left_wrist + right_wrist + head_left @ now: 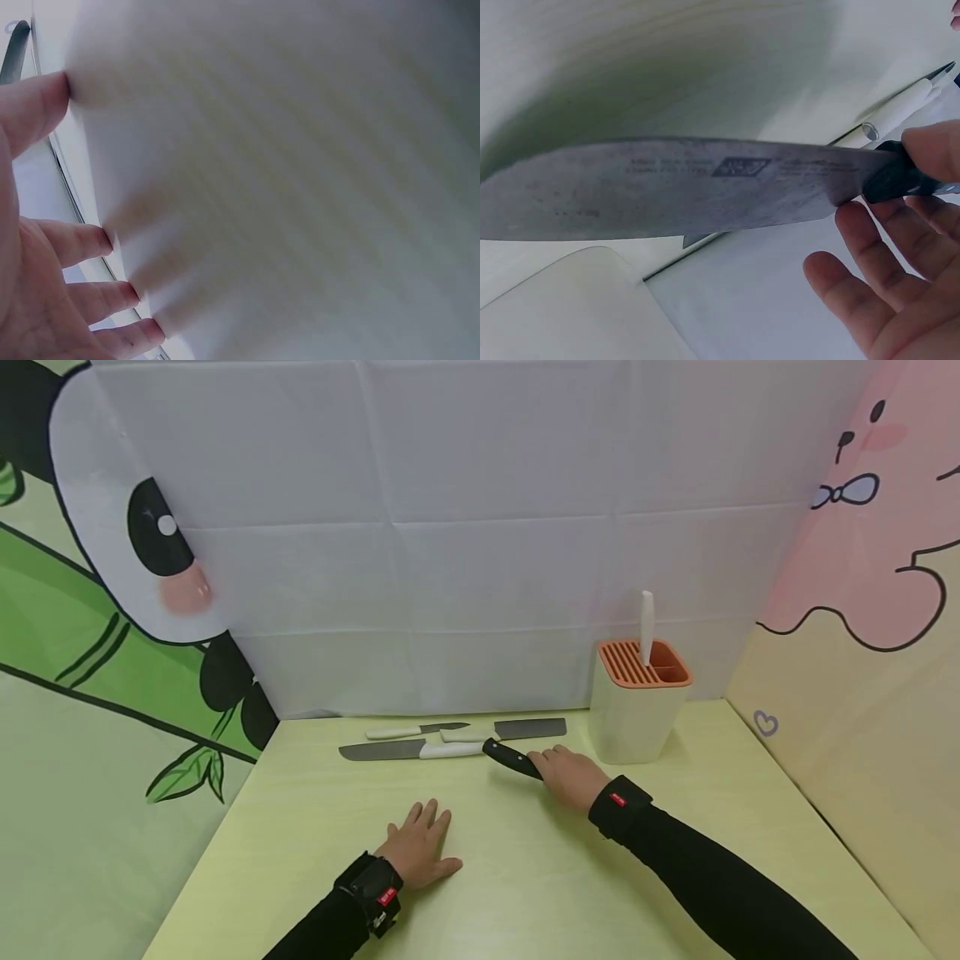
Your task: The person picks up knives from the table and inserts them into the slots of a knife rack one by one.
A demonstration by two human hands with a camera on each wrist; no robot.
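Observation:
My right hand [572,777] grips a black-handled kitchen knife [512,759] near where handle and blade meet. In the right wrist view its broad grey blade [667,191] stretches left, with the thumb and fingers on the dark handle [900,178]. My left hand [418,847] rests on the table with spread fingers and holds nothing; its fingertips touch the surface in the left wrist view. Beyond the hands lie a long knife [382,750] with a white handle, a small paring knife [442,727] and a cleaver-like knife [531,728].
A cream knife block [628,727] with an orange slotted top stands at the back right, a white handle [647,618] rising from it. Behind the pale yellow table [525,893] is a white wall covering [487,560]. Cartoon-printed walls flank both sides.

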